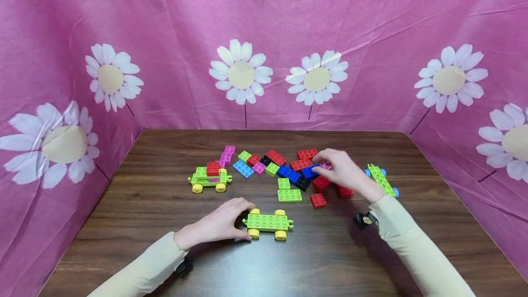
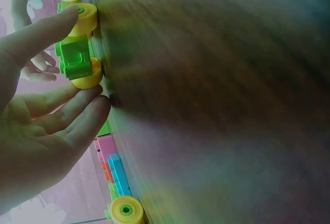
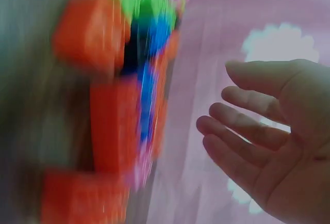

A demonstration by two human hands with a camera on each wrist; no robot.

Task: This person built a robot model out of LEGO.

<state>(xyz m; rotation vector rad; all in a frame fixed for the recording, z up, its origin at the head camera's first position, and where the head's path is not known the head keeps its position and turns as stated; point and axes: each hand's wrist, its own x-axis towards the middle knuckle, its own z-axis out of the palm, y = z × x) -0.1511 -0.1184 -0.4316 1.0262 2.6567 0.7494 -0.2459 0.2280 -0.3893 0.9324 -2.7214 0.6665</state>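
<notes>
A green wheeled toy car base (image 1: pixel 268 222) with yellow wheels stands on the table near its front middle. My left hand (image 1: pixel 222 221) holds its left end, thumb at the near wheel and fingers at the far one; the left wrist view shows the thumb on a yellow wheel (image 2: pixel 85 20). Over the right part of the brick pile hovers my right hand (image 1: pixel 340 168), its fingers loosely bent with nothing between them in the right wrist view. Below it are a blue brick (image 1: pixel 308 171) and red bricks (image 1: pixel 320 183), blurred in the right wrist view.
A second green car (image 1: pixel 210 180) carrying a red brick (image 1: pixel 212 168) stands at the left. Right of the pile, a green car base with blue wheels (image 1: pixel 381 180) sits at an angle. Several loose bricks spread between them, including a light green one (image 1: pixel 289 195). Pink cloth (image 1: pixel 276 3) surrounds the table.
</notes>
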